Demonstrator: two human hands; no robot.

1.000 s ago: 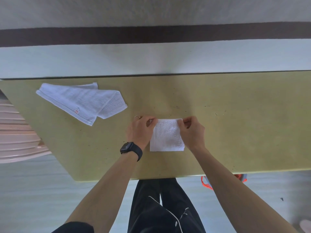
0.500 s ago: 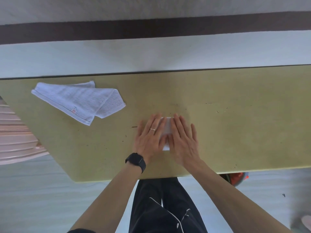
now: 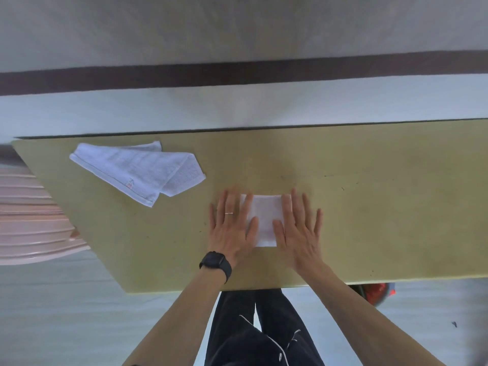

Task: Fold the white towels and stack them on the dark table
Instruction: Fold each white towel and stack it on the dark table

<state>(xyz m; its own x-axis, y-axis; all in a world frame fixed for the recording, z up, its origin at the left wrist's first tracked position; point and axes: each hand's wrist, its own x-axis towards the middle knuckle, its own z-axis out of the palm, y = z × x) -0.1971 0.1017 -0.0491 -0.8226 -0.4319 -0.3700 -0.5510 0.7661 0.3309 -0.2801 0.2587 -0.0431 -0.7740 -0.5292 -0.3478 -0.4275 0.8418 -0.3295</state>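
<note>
Centre of the frame, on the olive-yellow table (image 3: 369,207): a small white towel (image 3: 266,217), folded to a neat rectangle and pinned flat under two bare hands. On its left edge, the left hand (image 3: 233,228), palm down, fingers straight and spread, gripping nothing, only pressing; on the ring finger a thin ring (image 3: 228,213), at the wrist a black watch (image 3: 215,261). On its right edge, the right hand (image 3: 298,231), likewise flat, fingers straight and slightly fanned, thumb laid on the cloth, no pinch and no curl. Between the two hands, a bare strip of white cloth, its lower edge just clear of the palms on the side of the near table edge.

Upper left of the frame, well apart from both hands: a second white towel (image 3: 137,171), larger, loosely folded and lying at a slant on the same table, one end doubled over, a small red tag on its hem. Apart from the folded one, touching neither hand.

Far left edge of the frame, beside the table's corner: a pink ribbed object (image 3: 29,228), partly cut off, its kind impossible to tell. Bottom centre, below the near table edge: dark trousers (image 3: 264,334) with a thin white line. Lower right, just under the table edge: something red (image 3: 377,293), blurred and not identifiable. Across the top of the frame, a pale wall (image 3: 237,27) with a dark horizontal band.
</note>
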